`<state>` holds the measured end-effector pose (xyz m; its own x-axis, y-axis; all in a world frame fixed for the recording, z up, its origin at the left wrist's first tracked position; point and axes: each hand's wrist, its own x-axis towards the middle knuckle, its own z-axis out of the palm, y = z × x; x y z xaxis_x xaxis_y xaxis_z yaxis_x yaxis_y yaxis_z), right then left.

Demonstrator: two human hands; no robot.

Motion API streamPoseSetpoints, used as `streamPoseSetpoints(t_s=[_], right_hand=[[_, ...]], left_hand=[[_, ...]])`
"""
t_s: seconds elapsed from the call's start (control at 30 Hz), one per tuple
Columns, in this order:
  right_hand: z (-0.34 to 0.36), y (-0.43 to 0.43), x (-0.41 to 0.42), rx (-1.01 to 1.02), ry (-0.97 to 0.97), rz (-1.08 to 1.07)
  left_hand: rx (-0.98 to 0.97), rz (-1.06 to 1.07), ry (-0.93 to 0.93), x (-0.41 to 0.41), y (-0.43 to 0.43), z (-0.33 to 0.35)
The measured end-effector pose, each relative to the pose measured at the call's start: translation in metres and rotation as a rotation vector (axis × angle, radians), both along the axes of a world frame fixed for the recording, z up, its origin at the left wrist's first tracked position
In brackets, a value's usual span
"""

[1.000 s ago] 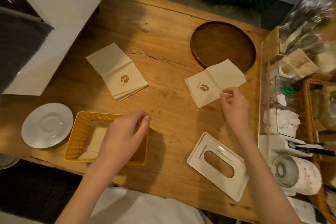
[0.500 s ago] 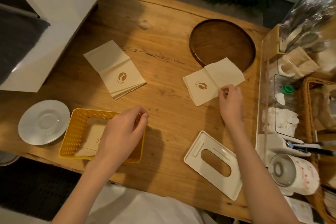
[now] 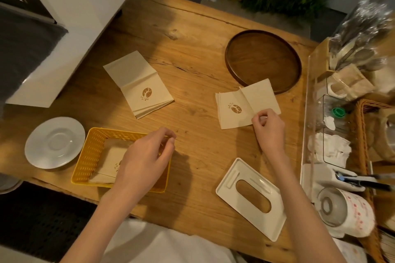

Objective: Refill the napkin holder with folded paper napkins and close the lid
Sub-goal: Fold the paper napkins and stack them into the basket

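Napkins are the matter here, and the yellow perforated plastic napkin holder [image 3: 94, 156] sits at the near left edge of the wooden table [image 3: 192, 53], open on top, with a few beige folded paper napkins [image 3: 111, 162] lying flat inside it. Over its right half hovers the left hand [image 3: 145, 160], fingers curled with thumb and forefinger brought together near the holder's far right corner — whether anything is caught between them cannot be told.

Right of centre, the right hand [image 3: 269, 130] pinches the near edge of a beige paper napkin with a brown printed emblem [image 3: 245, 104], which lies partly unfolded on the table with its far corner overlapping the rim of a round dark wooden tray [image 3: 263, 60]. A second stack of beige emblem-printed napkins [image 3: 141, 85] lies well apart to the left, also half opened, beyond the holder.

The white rectangular plastic lid with an oval slot [image 3: 250, 198] rests upside down on the table near the front edge, off the holder and between the two forearms. A white ceramic saucer [image 3: 54, 142] sits just left of the holder. Along the right side stands a clear acrylic organiser [image 3: 310, 113] with sundries — its contents are too cluttered to name.
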<state>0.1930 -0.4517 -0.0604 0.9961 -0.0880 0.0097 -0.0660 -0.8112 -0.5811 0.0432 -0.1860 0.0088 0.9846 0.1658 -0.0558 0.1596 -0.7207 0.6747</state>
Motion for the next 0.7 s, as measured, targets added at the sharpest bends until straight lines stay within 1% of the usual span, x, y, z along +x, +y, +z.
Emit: streamPoseSetpoints(t_s=[0.17, 0.33, 0.53, 0.7], right_hand=[[0.021, 0.006, -0.020, 0.085, 0.049, 0.067], [0.047, 0.014, -0.040, 0.149, 0.051, 0.121], [0.079, 0.020, -0.064, 0.134, -0.071, 0.140], [0.096, 0.025, -0.078, 0.135, -0.172, 0.223]], left_hand=[[0.000, 0.002, -0.008, -0.003, 0.001, 0.000], [0.002, -0.002, -0.011, -0.008, 0.001, 0.001], [-0.011, -0.011, -0.006, -0.013, 0.003, 0.005], [0.009, -0.002, -0.002, -0.015, 0.002, 0.007]])
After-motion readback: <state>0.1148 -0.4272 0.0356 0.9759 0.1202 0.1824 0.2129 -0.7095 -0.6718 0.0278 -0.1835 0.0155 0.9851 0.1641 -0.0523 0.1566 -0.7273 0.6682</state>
